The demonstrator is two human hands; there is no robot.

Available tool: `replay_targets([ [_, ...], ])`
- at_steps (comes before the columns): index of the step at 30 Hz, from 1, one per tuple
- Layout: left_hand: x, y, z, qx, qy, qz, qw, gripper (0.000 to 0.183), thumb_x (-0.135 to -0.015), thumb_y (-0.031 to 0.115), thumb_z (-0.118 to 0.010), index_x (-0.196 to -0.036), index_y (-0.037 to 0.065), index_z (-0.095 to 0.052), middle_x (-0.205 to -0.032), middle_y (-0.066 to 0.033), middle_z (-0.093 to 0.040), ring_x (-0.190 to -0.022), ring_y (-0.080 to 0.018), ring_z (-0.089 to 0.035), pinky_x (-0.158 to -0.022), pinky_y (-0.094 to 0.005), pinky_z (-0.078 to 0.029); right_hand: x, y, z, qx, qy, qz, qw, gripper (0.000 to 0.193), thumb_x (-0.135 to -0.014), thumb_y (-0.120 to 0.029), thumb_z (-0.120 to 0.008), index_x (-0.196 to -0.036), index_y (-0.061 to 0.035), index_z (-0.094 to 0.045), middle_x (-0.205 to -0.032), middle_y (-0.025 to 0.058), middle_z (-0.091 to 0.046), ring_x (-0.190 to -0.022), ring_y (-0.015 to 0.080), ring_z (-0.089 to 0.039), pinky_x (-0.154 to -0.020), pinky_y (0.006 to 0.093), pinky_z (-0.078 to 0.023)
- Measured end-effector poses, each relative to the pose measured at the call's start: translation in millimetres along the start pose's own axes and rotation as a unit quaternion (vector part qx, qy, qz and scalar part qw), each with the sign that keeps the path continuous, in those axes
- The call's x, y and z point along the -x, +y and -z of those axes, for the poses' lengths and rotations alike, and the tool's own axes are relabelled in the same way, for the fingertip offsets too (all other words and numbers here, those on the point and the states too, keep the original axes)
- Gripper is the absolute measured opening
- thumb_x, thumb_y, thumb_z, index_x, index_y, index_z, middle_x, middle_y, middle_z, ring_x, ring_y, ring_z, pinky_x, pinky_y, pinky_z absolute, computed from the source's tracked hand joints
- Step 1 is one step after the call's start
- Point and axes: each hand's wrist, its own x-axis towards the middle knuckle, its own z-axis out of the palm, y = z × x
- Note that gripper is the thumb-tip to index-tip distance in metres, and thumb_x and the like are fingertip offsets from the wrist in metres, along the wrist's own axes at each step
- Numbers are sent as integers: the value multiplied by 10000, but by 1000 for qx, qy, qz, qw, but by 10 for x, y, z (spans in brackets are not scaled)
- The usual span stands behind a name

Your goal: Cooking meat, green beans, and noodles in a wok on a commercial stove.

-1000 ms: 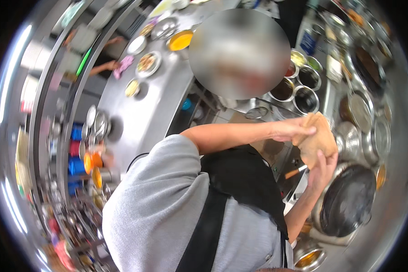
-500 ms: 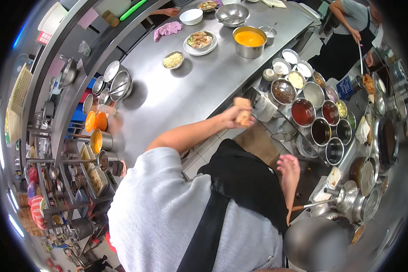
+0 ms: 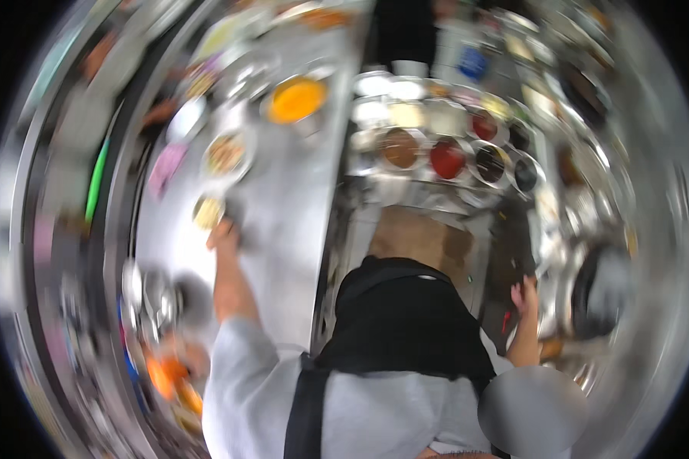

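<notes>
My left hand (image 3: 223,235) reaches over the steel counter (image 3: 283,237). Its fingers close on the near rim of a small bowl of pale yellow strands (image 3: 208,212), which look like noodles. Just beyond that bowl is a bowl of mixed food (image 3: 226,154) set on a white plate. Over on the right, my right hand (image 3: 525,296) is by the edge of the cooking side, with its fingers smeared by motion. I cannot make out whether anything is in it.
A pot of orange liquid (image 3: 297,100) stands farther back on the counter, and a pink cloth (image 3: 166,170) lies to its left. Several sauce containers, one of red sauce (image 3: 448,157), fill the rack ahead. Cardboard (image 3: 409,241) covers the floor. A dark pan (image 3: 601,291) is at right.
My view has swung to the right and blurred. The left hand has gone from mid-air to the small bowl; the tan block it held no longer shows. The right hand has moved to the cooking side.
</notes>
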Motion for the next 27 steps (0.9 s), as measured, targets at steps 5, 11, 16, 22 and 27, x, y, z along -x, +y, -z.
replay_targets([
  [5, -416, -490, -411, -642, -181, -147, 731, 552, -730, 458, -690, -1117, 67, -636, -1074, -104, -645, -974, -239, -610, -931, -335, -483, 240, -583, -64, -23, -105, 141, 984, 173, -857, -246, -676, -826, -140, -542, -558, -43, -428, -445, 134, -430, -432, 267, -396],
  [11, -447, -377, -496, -907, -94, -136, 387, 499, -683, 239, -738, -1096, 70, -515, -1081, -99, -508, -969, -215, -502, -892, -318, -435, 465, -1415, -279, -251, -112, 182, 944, 114, -853, -156, -611, -918, -68, -577, -578, -12, -452, -441, 101, -393, -418, 260, -339],
  [16, 32, 149, -28, -944, -226, -91, -223, 176, -821, 241, -592, -831, 79, -523, -718, -67, -515, -622, -185, -502, -681, -301, -491, 47, -2420, -120, -96, -18, 232, 968, 43, -861, -110, -558, -851, -68, -557, -592, 7, -479, -443, 106, -437, -385, 289, -365],
  [22, 824, 1880, 1123, -882, -257, -99, -383, 225, -835, 189, -585, -699, 83, -440, -586, -47, -463, -464, -167, -413, -489, -254, -420, -1306, -3693, 107, -26, 65, 278, 958, 104, -895, -141, -555, -817, -81, -519, -602, 1, -488, -429, 99, -419, -359, 279, -323],
  [27, 888, 3104, 1906, -845, -128, 32, -518, 175, -820, 179, -633, -753, 93, -496, -589, -32, -485, -473, -136, -450, -424, -243, -387, -2295, -4025, 494, -16, 83, 250, 965, 124, -897, -147, -566, -810, -71, -522, -596, -2, -499, -430, 97, -430, -363, 274, -321],
])
